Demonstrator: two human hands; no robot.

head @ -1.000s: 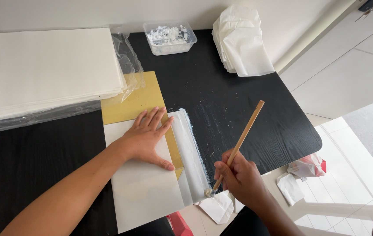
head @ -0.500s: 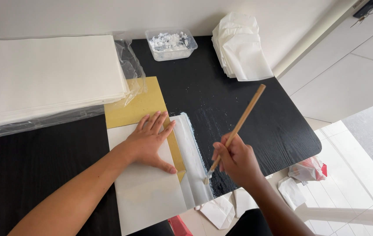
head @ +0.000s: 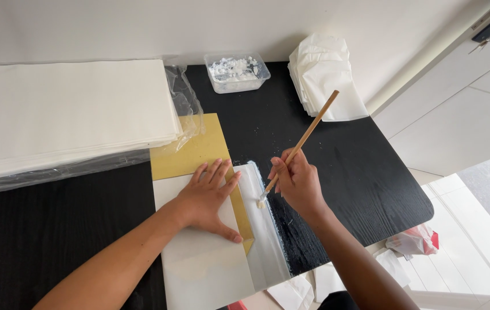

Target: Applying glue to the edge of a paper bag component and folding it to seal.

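A wooden-handled brush (head: 299, 144) is gripped in the closed fingers of the right hand (head: 296, 182), its tip on a white paper strip (head: 265, 229). The left hand (head: 207, 198) is spread flat, fingers open, on white sheet (head: 199, 270) over tan card (head: 190, 152). Behind, a clear rectangular tub (head: 237, 72) of white paste is seen, beside folded white bags (head: 325, 74)

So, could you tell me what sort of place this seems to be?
Probably a home craft or paper-gluing workspace: a black table on a tiled floor, a paper stack in plastic, a tub of white paste, and a brush in the right hand.
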